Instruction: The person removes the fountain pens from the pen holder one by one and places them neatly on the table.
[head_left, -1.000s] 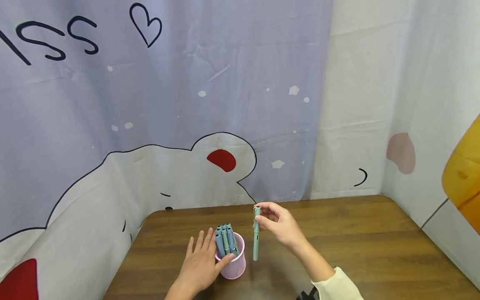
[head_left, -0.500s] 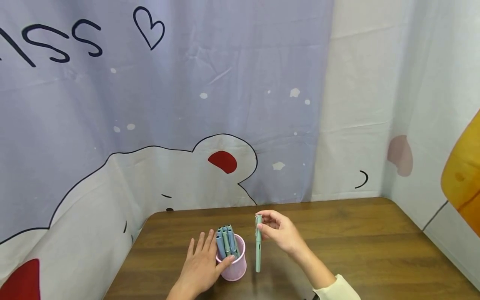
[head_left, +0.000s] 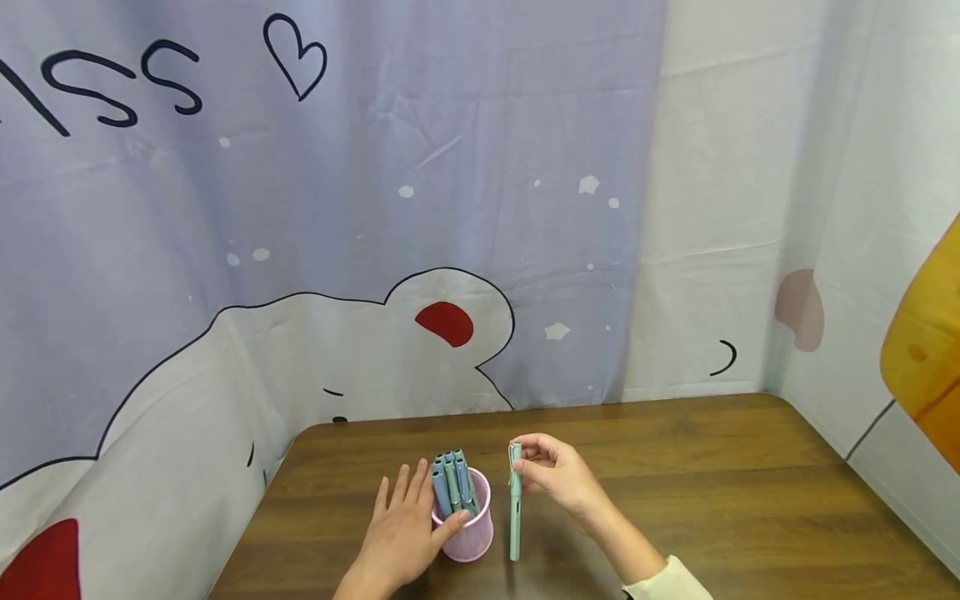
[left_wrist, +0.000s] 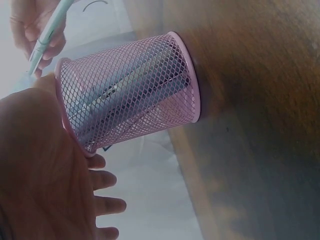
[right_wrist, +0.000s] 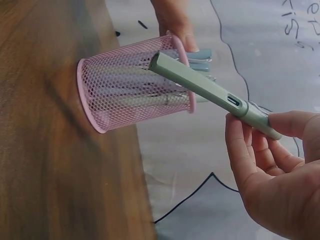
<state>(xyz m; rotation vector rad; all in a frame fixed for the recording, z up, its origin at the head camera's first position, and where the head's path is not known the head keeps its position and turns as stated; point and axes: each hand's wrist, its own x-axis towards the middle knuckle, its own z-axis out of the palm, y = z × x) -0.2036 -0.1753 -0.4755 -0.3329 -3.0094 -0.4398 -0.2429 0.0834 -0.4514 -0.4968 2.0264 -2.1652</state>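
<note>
A pink mesh pen holder (head_left: 471, 543) stands upright on the table, with several blue and green pens (head_left: 453, 485) in it. My left hand (head_left: 400, 533) rests against the holder's left side, fingers straight and spread, thumb at the rim. To the right of the holder, my right hand (head_left: 562, 477) pinches a light green pen (head_left: 515, 521) near its clip end, between thumb and fingers. The pen hangs nearly upright, apart from the holder. In the right wrist view the green pen (right_wrist: 197, 82) crosses in front of the mesh.
The wooden table (head_left: 712, 500) extends to the right and behind the hands. A printed curtain (head_left: 525, 208) hangs along the back and both sides of the table.
My right hand has lowered the green pen toward the table beside the holder. My left hand keeps its place at the holder.
</note>
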